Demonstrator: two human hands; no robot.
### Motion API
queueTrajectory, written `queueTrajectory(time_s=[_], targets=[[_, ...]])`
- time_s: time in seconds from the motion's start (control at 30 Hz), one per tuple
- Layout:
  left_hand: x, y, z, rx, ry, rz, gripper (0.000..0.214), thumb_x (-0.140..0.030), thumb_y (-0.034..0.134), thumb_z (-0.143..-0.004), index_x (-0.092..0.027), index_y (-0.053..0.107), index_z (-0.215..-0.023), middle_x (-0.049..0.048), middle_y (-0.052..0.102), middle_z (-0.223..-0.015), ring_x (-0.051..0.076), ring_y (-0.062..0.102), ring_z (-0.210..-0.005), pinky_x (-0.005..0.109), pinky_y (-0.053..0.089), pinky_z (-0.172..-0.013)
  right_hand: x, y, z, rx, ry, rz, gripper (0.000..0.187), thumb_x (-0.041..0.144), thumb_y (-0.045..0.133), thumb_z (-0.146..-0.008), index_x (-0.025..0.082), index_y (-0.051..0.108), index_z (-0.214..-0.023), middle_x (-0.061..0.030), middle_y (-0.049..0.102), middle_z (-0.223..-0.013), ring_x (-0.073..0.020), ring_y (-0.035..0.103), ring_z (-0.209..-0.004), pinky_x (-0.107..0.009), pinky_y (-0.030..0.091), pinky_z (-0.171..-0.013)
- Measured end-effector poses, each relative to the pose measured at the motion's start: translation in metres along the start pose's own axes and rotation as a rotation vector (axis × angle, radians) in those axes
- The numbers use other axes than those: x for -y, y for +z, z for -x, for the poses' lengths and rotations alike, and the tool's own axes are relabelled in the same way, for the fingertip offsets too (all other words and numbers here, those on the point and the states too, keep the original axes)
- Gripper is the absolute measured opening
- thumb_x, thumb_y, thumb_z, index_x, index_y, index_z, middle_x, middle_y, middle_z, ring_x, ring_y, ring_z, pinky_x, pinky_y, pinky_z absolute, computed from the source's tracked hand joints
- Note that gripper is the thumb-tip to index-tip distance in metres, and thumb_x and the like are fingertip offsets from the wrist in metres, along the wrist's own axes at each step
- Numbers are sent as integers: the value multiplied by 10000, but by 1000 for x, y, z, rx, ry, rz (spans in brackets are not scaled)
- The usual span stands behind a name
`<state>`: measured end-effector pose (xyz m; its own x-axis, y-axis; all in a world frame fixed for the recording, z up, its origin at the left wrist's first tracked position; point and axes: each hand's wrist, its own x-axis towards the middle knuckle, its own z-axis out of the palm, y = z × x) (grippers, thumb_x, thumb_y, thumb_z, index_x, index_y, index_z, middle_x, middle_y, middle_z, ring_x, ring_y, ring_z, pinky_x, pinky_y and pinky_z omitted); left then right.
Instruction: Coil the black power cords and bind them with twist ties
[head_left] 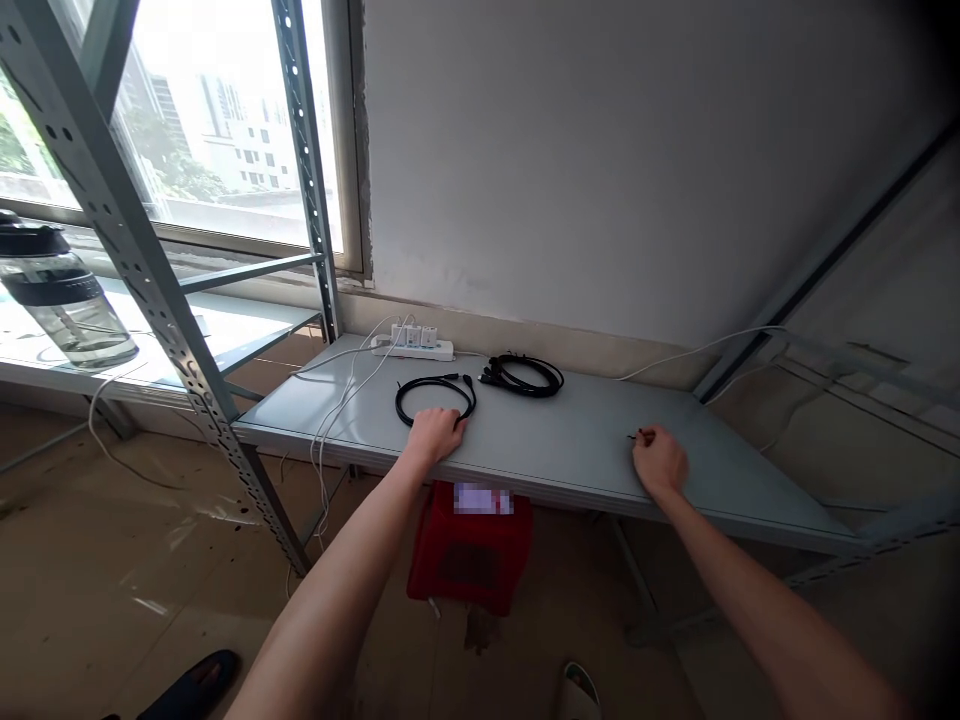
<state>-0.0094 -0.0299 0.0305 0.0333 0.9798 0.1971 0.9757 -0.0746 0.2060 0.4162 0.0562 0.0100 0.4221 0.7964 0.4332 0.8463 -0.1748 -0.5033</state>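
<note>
My left hand (436, 434) lies at the near side of a coiled black cable (400, 397), its fingers curled over the loop where it rests on the grey shelf. The cable's connector ends (469, 381) point up at the coil's far right side. Farther right, my right hand (660, 460) is closed in a pinch just above the shelf. A small thin black piece (631, 437) sticks out from its fingertips; most of it is hidden. A second, thicker bundle of black cable (527, 376) lies behind, between the two hands, touched by neither.
A white power strip (412, 350) with plugged-in adapters stands at the shelf's back left, and white cords (319, 470) hang over the front edge. Below is a red stool (469, 550). Metal uprights (135, 240) rise on the left, near a water bottle (67, 300).
</note>
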Motion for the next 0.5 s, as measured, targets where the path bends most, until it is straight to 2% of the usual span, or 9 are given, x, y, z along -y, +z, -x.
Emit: queueTrajectory(time_s=[0.07, 0.13, 0.23, 0.33, 0.5], targets=[[1, 0, 0, 3, -8, 12, 458, -466, 381, -1034, -197, 749, -1075, 154, 767, -994, 328, 715, -1001, 390, 485, -836, 6, 0, 6, 58, -30, 68, 256, 175, 513, -863, 185, 703, -1035, -129, 712, -1006, -283, 659, -951, -384, 490, -775], [2, -1, -1, 5, -17, 16, 454, -462, 391, -1025, -200, 755, -1086, 156, 769, -1010, 337, 712, -1014, 397, 485, -838, 11, -1, 11, 96, -58, 79, 411, 111, 494, -826, 197, 657, -1194, -111, 695, -1084, -269, 652, -987, -364, 482, -781], [2, 0, -2, 4, -21, 14, 454, -454, 394, -1018, -197, 763, -1078, 165, 768, -1016, 345, 708, -1030, 404, 482, -854, 10, -4, 12, 54, 37, 44, 593, 99, 506, -792, 185, 502, -1379, -145, 634, -1244, -288, 637, -1063, -377, 492, -806], [2, 2, -3, -6, -15, 10, 447, -447, 399, -1013, -194, 767, -1038, 165, 768, -985, 343, 715, -1004, 400, 483, -837, 6, -5, 9, -21, 226, 4, 567, 131, 527, -786, 103, 471, -1350, -244, 546, -1352, -349, 582, -1195, -426, 495, -903], [0, 0, -1, -9, -4, 7, 449, -454, 398, -1014, -191, 761, -992, 161, 768, -961, 333, 723, -971, 390, 488, -812, 6, 7, 15, 39, 236, 132, 610, 202, 532, -810, 29, 453, -1390, -331, 485, -1414, -428, 447, -1369, -538, 403, -1087]])
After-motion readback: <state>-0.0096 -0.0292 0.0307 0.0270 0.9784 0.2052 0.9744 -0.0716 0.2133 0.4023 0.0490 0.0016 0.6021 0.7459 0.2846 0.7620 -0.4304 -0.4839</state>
